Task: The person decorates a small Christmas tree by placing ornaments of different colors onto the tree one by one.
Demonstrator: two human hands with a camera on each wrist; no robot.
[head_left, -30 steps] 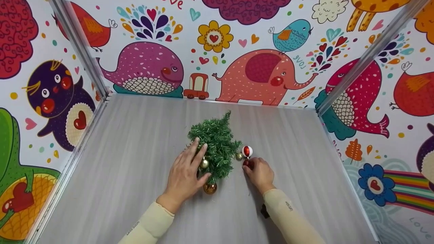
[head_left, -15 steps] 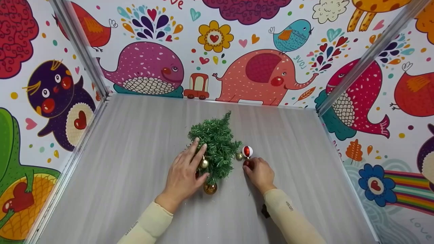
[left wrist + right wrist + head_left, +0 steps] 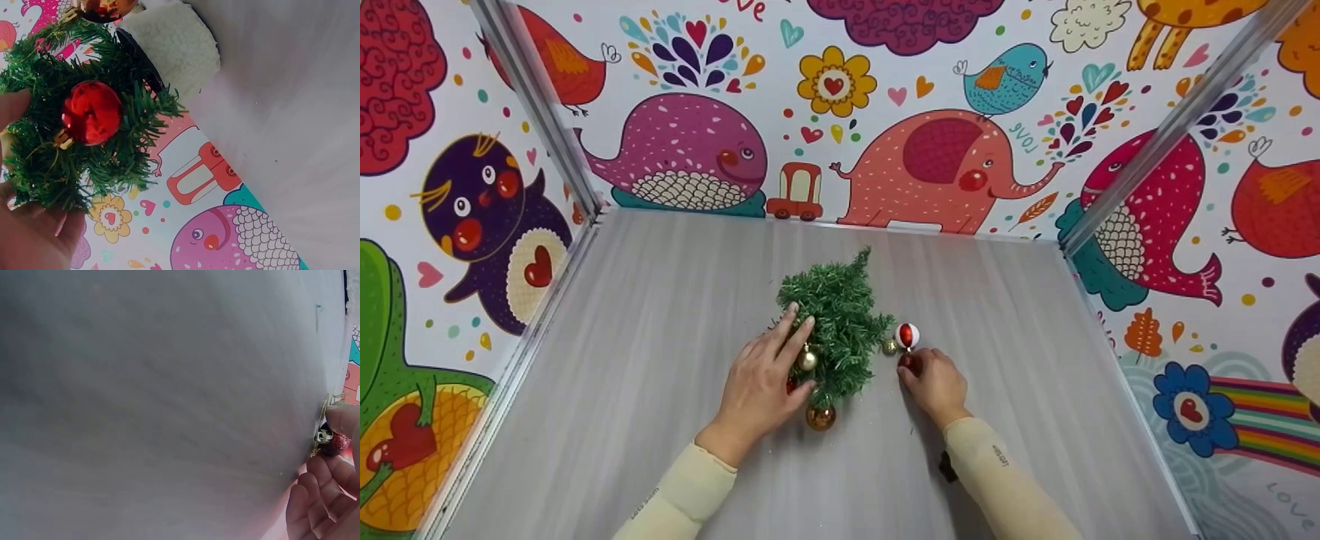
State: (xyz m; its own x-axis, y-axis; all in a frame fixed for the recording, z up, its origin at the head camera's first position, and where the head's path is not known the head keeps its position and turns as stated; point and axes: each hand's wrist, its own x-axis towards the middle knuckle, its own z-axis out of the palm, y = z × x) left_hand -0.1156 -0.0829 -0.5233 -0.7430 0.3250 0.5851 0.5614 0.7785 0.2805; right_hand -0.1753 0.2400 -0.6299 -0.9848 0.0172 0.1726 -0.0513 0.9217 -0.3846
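A small green artificial Christmas tree (image 3: 844, 322) stands mid-table, its white pot (image 3: 174, 48) showing in the left wrist view. My left hand (image 3: 757, 390) rests against its left side with fingers spread and fairly straight. A pale gold bauble (image 3: 808, 360), a shiny copper-gold bauble (image 3: 820, 417) and a shiny red bauble (image 3: 93, 112) hang on the branches by that hand. Right of the tree, my right hand (image 3: 937, 386) pinches a dark red glittery bauble (image 3: 339, 443) with a gold cap between thumb and fingers, low at the table. Fingers hide part of it.
A red-and-white bauble (image 3: 907, 336) and a small gold bauble (image 3: 889, 346) lie just beyond the right hand, close to the tree. Something small and black (image 3: 947, 466) shows beside the right sleeve. Cartoon-printed walls (image 3: 690, 150) border the grey table (image 3: 660, 300) at the back and sides.
My left hand has shifted slightly left and down, and the tree's lower branches with the two gold baubles have moved slightly left too. The right hand keeps its place at the dark red bauble.
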